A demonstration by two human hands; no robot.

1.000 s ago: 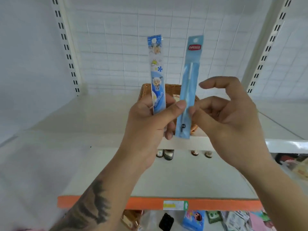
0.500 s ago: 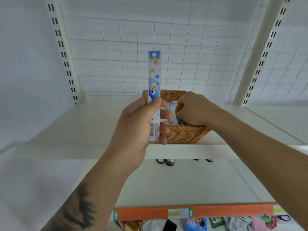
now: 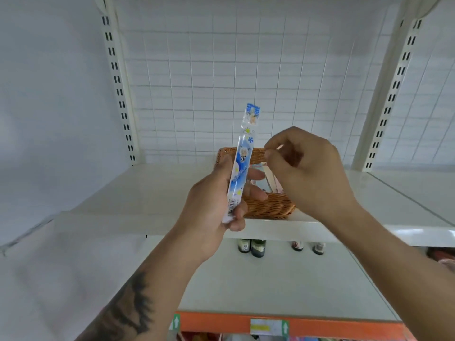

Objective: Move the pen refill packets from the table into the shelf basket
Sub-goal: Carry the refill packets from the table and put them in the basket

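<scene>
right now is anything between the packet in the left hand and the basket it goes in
Partly. The right hand hangs over the wicker basket, fingers curled and empty, above packets already inside. The left hand holds the blue packet upright at the basket's front-left; that side looks open.

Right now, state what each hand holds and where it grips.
Left hand grips the blue packet by its lower half. Right hand, fingers curled, holds nothing.

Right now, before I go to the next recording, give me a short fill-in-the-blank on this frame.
1. The left hand grips a blue ____.
2. The wicker basket sits on the white ____.
3. The right hand holds ____.
4. Small ____ stand on the shelf below the basket.

Missing words: packet; shelf; nothing; bottles
</scene>
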